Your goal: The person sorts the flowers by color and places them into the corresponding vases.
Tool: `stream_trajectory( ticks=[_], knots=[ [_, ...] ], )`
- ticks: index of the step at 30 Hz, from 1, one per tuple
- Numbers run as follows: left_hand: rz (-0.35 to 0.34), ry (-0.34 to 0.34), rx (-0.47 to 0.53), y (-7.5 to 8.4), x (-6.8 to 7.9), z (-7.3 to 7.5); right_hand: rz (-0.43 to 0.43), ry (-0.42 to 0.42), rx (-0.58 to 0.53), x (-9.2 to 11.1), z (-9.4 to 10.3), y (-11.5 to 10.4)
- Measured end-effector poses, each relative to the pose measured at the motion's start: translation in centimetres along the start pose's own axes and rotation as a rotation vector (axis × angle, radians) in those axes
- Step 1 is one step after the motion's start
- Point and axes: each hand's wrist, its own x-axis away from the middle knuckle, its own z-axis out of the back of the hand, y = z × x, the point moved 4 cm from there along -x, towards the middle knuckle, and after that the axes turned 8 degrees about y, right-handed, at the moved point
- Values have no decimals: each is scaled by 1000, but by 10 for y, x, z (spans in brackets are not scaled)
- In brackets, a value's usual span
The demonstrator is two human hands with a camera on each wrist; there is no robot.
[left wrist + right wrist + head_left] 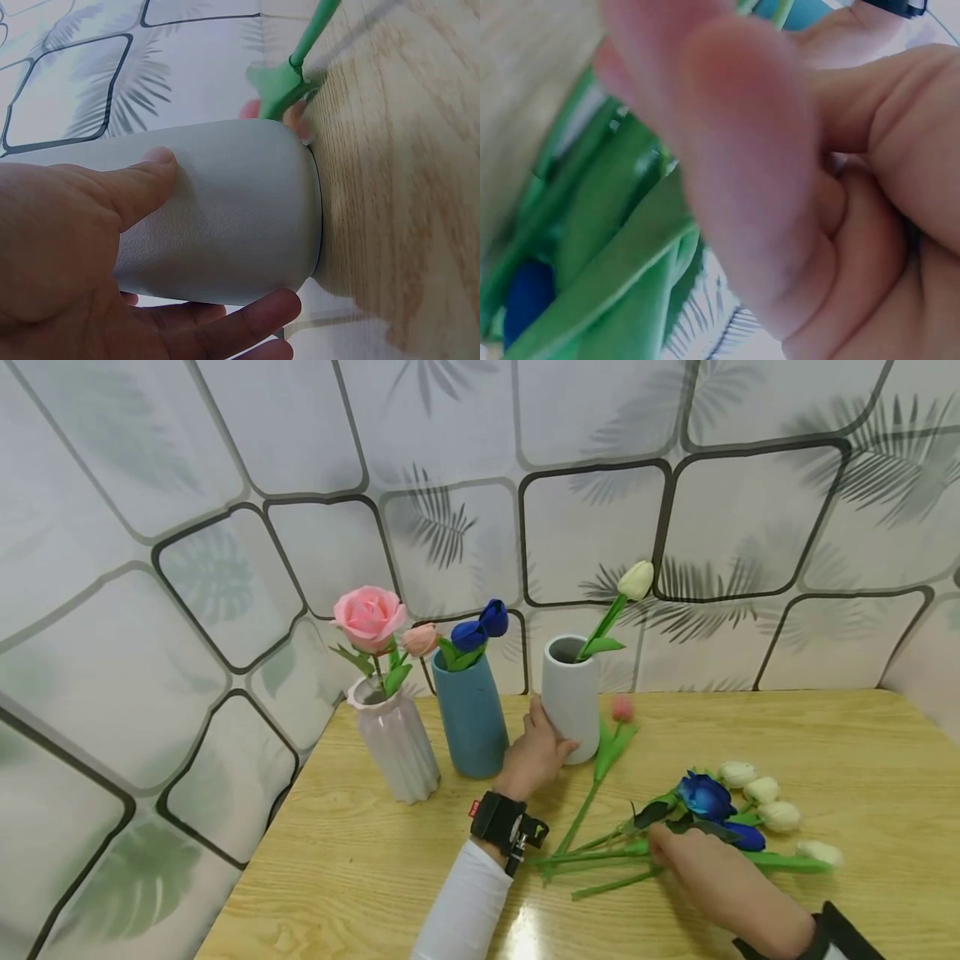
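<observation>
My left hand (534, 758) grips the lower part of a white vase (570, 693), which stands upright. In the left wrist view the thumb lies along the vase (225, 202) and the fingers reach round its far side. One white tulip (636, 580) leans out of its mouth to the right. Over the pile of artificial flowers, my right hand (720, 877) has its fingers curled and pinches the stem of a slightly blurred white tulip (819, 853). Green stems and leaves (622, 247) fill the right wrist view beside the fingers; the fingertips' contact is partly hidden.
Left of the white vase stand a blue vase (471, 718) with blue tulips (480, 625) and a pale ribbed vase (396, 743) with a pink rose (369, 618). A pink tulip (622, 708), a blue rose (706, 796) and several white tulips (762, 790) lie on the wooden table (337, 877).
</observation>
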Motion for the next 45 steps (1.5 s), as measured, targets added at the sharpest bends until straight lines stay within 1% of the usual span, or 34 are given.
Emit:
stream_trajectory(
  ticks=[3, 6, 8, 10, 11, 12, 13, 15, 17, 18, 19, 20, 22, 25, 27, 28, 29, 30, 31, 33, 36, 39, 42, 45],
  knots=[
    [-5, 3, 2, 0, 0, 0, -68, 16, -34, 0, 7, -1],
    [-11, 14, 0, 0, -1, 0, -133, 67, -108, -2, 13, -3],
    [-12, 18, -3, 0, -1, 1, -165, 128, -141, -4, 16, -4],
    [-10, 18, -4, 0, -1, 1, -216, 209, -159, -5, 18, -5],
    [-9, 17, -3, 1, -1, 1, -244, 260, -174, -5, 19, -5],
    [-6, 16, -2, 0, 0, 1, -268, 328, -185, -4, 20, -5],
    [-3, 16, -1, 0, 0, 1, -294, 397, -233, -3, 20, -5],
    [4, 11, -2, 0, 0, 0, -343, 530, -396, -1, 18, -5],
    [11, 5, -6, -1, 0, -1, -386, 640, -607, 0, 14, -3],
    [14, 3, -8, -1, 0, -1, -410, 674, -724, 0, 11, -1],
    [15, 4, -6, -1, 0, -2, -442, 687, -854, -1, 8, 0],
    [15, 3, -5, -2, 0, -2, -475, 683, -964, -1, 5, 2],
    [17, 2, -4, -2, -1, -2, -544, 631, -1180, -3, -2, 7],
    [18, 3, 1, -3, -1, -2, -646, 474, -1548, -5, -14, 13],
    [17, -3, -1, -3, -1, -2, -698, 372, -1795, -4, -22, 16],
    [15, -3, 1, -3, -1, -2, -721, 332, -1895, -4, -25, 16],
    [13, -2, 3, -3, 0, -2, -742, 309, -1970, -4, -27, 16],
    [11, -1, 3, -2, 0, -2, -753, 299, -2020, -4, -30, 16],
    [10, 0, 3, -2, 0, -2, -750, 298, -2038, -4, -31, 15],
    [9, 1, 1, -2, 0, -2, -732, 330, -1995, -4, -32, 13],
    [2, 5, 2, -1, 0, -1, -690, 406, -1838, -4, -31, 10],
    [3, 7, 5, -1, 0, -1, -676, 466, -1710, -3, -27, 7],
    [8, 8, 9, -1, -1, -1, -674, 525, -1663, -3, -23, 4],
    [17, 4, 9, -3, -2, -2, -637, 614, -1672, -3, -18, 1]
  ],
)
